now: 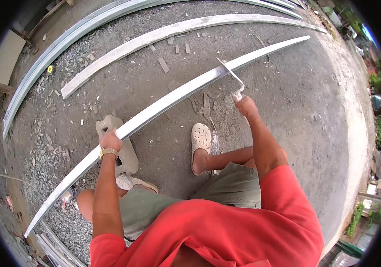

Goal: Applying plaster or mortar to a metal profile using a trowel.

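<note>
A long pale metal bar (168,100) slants across the view from lower left to upper right. My left hand (110,140), with a wristwatch (109,152) on that wrist, grips it above a grey hollow concrete block (128,158). My right hand (246,107) is closed round the handle of a thin-bladed tool (235,75) with a bent neck. It looks like a trowel seen edge-on. Its blade lies across the bar's upper surface, towards the far end. Whether the bar rests on the block is hidden by my left hand and arm.
Beyond lies a whitish, crusted bar (163,33), and farther off several grey metal lengths (61,51). Gravel (43,124) and broken flat pieces (163,65) litter the ground. My feet, in pale perforated clogs (201,136), stand near the block. A pale strip of ground (355,120) runs along the right.
</note>
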The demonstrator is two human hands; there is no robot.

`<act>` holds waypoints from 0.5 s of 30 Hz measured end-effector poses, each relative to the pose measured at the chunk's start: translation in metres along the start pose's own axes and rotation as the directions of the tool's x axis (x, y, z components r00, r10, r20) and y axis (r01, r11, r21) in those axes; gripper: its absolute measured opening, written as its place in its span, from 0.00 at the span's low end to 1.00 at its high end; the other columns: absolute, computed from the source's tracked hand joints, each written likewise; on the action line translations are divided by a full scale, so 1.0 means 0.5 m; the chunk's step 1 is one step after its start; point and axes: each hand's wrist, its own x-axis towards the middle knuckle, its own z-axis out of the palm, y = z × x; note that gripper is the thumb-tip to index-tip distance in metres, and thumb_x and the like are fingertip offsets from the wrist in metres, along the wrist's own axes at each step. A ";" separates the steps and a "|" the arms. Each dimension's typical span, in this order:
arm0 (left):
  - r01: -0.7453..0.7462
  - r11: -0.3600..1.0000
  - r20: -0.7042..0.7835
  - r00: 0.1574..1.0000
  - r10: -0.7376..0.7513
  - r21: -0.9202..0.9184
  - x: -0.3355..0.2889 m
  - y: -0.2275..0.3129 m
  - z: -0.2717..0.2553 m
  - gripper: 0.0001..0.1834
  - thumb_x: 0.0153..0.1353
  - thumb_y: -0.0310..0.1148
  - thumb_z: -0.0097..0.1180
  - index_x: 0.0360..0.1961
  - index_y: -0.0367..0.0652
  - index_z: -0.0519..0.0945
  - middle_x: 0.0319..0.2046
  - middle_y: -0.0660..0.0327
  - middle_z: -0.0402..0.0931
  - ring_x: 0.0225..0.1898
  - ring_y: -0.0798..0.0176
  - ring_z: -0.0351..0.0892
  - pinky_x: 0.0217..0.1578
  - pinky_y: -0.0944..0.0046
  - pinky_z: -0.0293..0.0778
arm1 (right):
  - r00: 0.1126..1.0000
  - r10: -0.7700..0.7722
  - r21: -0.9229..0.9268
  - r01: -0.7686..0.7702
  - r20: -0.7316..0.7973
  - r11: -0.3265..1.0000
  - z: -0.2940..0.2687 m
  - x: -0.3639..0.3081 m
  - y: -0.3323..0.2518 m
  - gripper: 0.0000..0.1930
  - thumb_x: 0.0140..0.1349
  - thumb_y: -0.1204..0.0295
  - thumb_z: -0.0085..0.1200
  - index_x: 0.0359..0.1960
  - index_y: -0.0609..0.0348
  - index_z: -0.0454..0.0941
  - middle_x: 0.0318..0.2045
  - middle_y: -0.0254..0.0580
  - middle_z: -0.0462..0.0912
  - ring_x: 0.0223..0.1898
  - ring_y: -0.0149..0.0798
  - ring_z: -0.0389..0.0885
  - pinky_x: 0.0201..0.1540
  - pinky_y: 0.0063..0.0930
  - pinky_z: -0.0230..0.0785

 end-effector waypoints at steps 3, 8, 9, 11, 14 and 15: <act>-0.008 1.000 -0.006 1.000 0.008 -0.010 -0.002 -0.009 0.012 0.23 0.51 0.30 0.50 0.51 0.51 0.78 0.45 0.56 0.78 0.47 0.52 0.78 0.47 0.52 0.71 | 0.993 0.120 0.111 -0.117 -0.016 0.987 -0.028 0.112 0.038 0.33 0.60 0.43 0.45 0.32 0.69 0.80 0.27 0.59 0.81 0.35 0.53 0.83 0.39 0.43 0.71; 0.007 1.000 -0.030 1.000 -0.007 -0.013 -0.003 -0.008 0.009 0.23 0.50 0.29 0.51 0.51 0.51 0.78 0.43 0.55 0.79 0.45 0.52 0.79 0.47 0.52 0.72 | 0.997 0.046 0.172 -0.034 -0.068 0.984 0.018 0.010 -0.055 0.30 0.60 0.47 0.48 0.31 0.70 0.80 0.29 0.63 0.81 0.37 0.59 0.81 0.39 0.46 0.71; -0.026 1.000 -0.061 0.998 0.025 -0.017 0.002 -0.004 0.008 0.23 0.50 0.28 0.51 0.51 0.50 0.78 0.43 0.55 0.79 0.45 0.51 0.79 0.47 0.52 0.72 | 0.999 -0.018 0.078 0.022 -0.048 0.997 0.039 -0.040 -0.081 0.30 0.61 0.47 0.47 0.31 0.69 0.80 0.30 0.65 0.80 0.38 0.62 0.80 0.41 0.49 0.71; -0.025 0.999 -0.066 0.998 0.022 -0.033 -0.003 -0.038 0.019 0.23 0.50 0.28 0.50 0.50 0.50 0.78 0.42 0.55 0.79 0.45 0.50 0.78 0.46 0.52 0.72 | 0.979 -0.131 0.090 0.118 0.156 0.989 0.057 -0.194 -0.192 0.29 0.61 0.45 0.46 0.40 0.64 0.77 0.40 0.62 0.80 0.45 0.59 0.78 0.49 0.48 0.69; -0.029 0.999 -0.015 0.999 0.028 -0.040 -0.005 -0.026 0.007 0.23 0.49 0.29 0.50 0.50 0.48 0.78 0.42 0.53 0.79 0.45 0.49 0.78 0.47 0.53 0.72 | 0.887 -0.392 0.055 0.391 0.244 0.919 0.099 -0.330 -0.221 0.29 0.61 0.44 0.45 0.40 0.63 0.75 0.39 0.61 0.80 0.43 0.59 0.78 0.47 0.49 0.69; -0.040 0.998 -0.042 0.998 0.038 -0.046 -0.006 -0.031 0.012 0.23 0.49 0.29 0.51 0.50 0.48 0.78 0.43 0.53 0.79 0.46 0.49 0.78 0.47 0.53 0.72 | 0.888 -0.391 0.061 0.389 0.242 0.919 0.098 -0.320 -0.212 0.29 0.61 0.44 0.45 0.40 0.63 0.75 0.39 0.61 0.80 0.43 0.59 0.78 0.47 0.49 0.69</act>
